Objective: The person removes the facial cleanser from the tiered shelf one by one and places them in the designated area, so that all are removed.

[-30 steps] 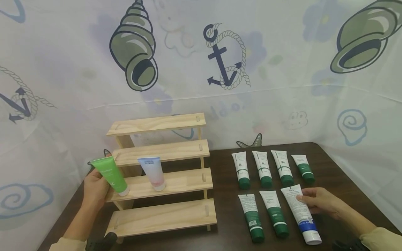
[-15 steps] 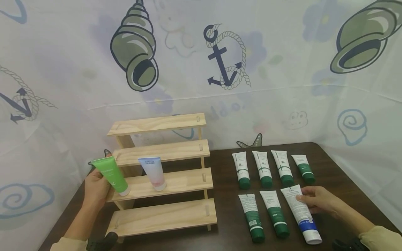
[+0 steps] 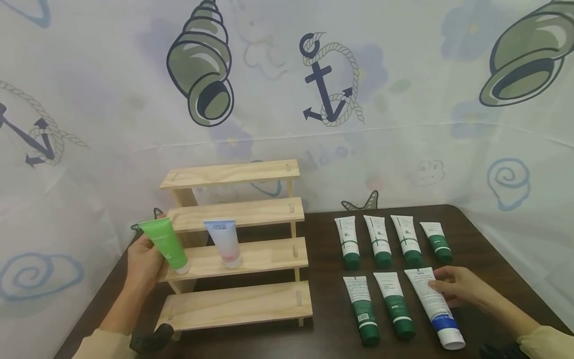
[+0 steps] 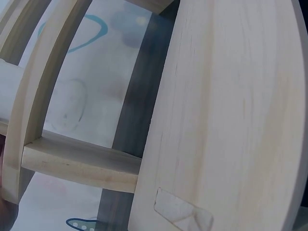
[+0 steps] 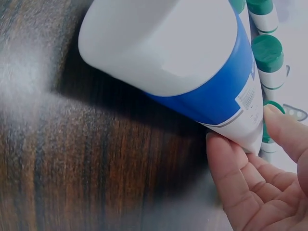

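Observation:
My left hand (image 3: 142, 262) holds a green squeeze tube (image 3: 166, 243) from its left side. The tube stands tilted on its white cap at the left end of the second-lowest shelf of a wooden tiered rack (image 3: 257, 253); part of the fingers is hidden behind it. In the left wrist view, the rack's boards (image 4: 231, 106) fill most of the picture, and the hand barely shows at the left edge. My right hand (image 3: 459, 286) pinches a white squeeze tube with a blue band (image 3: 432, 304) between thumb and fingers. Its cap end faces the right wrist camera, close over the dark table.
A blue-and-pink tube (image 3: 225, 243) stands mid-shelf, right of the green one. Several white-and-green tubes (image 3: 376, 241) lie in two rows on the dark table (image 3: 327, 304), right of the rack. A patterned cloth (image 3: 269, 109) hangs behind.
The head view has turned slightly, shifting the scene a little to the right. Both hands keep their grip on the same tubes, which stay in place.

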Demonstrator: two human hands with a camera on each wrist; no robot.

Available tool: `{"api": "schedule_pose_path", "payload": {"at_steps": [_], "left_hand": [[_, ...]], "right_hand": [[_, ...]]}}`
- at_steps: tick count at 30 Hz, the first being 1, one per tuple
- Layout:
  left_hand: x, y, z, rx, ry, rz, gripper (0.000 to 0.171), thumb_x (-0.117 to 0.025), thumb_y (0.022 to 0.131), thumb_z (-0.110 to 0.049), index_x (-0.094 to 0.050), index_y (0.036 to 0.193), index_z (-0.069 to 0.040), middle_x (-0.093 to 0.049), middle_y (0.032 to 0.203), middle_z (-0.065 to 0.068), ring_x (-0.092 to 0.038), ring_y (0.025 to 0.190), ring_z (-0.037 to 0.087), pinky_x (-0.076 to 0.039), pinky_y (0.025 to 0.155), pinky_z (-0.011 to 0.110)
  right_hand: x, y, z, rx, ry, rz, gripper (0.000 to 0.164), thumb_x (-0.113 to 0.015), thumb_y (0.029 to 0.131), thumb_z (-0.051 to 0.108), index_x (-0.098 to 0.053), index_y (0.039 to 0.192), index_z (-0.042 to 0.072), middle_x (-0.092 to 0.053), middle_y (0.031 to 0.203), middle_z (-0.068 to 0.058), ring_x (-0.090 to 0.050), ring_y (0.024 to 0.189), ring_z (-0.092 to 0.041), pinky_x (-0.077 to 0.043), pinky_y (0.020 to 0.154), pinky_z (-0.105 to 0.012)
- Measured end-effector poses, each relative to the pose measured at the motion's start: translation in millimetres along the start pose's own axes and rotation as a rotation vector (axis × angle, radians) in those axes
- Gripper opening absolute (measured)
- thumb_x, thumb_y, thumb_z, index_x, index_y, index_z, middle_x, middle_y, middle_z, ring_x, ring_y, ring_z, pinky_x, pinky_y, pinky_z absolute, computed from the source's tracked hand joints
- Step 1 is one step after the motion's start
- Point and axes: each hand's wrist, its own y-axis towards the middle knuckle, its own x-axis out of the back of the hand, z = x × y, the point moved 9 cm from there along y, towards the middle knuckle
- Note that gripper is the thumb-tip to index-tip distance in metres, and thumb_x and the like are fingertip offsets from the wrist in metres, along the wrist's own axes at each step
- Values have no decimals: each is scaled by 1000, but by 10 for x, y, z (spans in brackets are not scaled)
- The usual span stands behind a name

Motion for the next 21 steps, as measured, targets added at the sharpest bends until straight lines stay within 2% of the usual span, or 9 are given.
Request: {"api": "schedule_pose_path", "payload": {"at_steps": [7, 11, 15, 18, 21], "left_hand": [[4, -9, -66, 51, 19, -2, 46, -60, 93, -23, -51, 130, 3, -39, 148, -2, -30, 140, 16, -28, 115, 32], [-8, -1, -78, 56, 18, -16, 45, -60, 93, -20, -52, 129, 4, -41, 147, -2, -32, 139, 16, -29, 115, 33], [-3, 6, -73, 61, 13, -20, 46, -60, 92, -21, -51, 130, 4, -41, 147, -2, -33, 138, 16, -29, 115, 32], [0, 0, -67, 67, 11, -18, 46, -60, 92, -21, -52, 129, 4, -41, 147, -2, -33, 138, 17, -30, 114, 30], [4, -16, -58, 79, 14, -20, 44, -61, 92, -22, -54, 128, 2, -42, 146, -3, -34, 138, 15, -33, 110, 21]], "right_hand": [[70, -11, 78, 12, -155, -53, 62, -66, 88, 27, -42, 119, -21, -67, 87, -16, -67, 71, -23, -60, 62, -38], [122, -73, 207, 59, -250, -90, 47, -66, 87, 24, -52, 111, -15, -67, 79, -9, -65, 64, -19, -58, 55, -32], [161, -134, 516, 170, -354, -163, 29, -64, 88, 19, -60, 102, -6, -66, 76, -5, -61, 60, -15, -54, 49, -25], [149, -179, 805, 244, -378, -219, 29, -63, 89, 18, -60, 105, -6, -68, 80, -6, -62, 60, -14, -53, 50, -22], [93, -225, 1134, 342, -373, -265, 31, -64, 89, 17, -59, 109, -6, -68, 77, -5, -64, 60, -13, -53, 51, -21]]}}
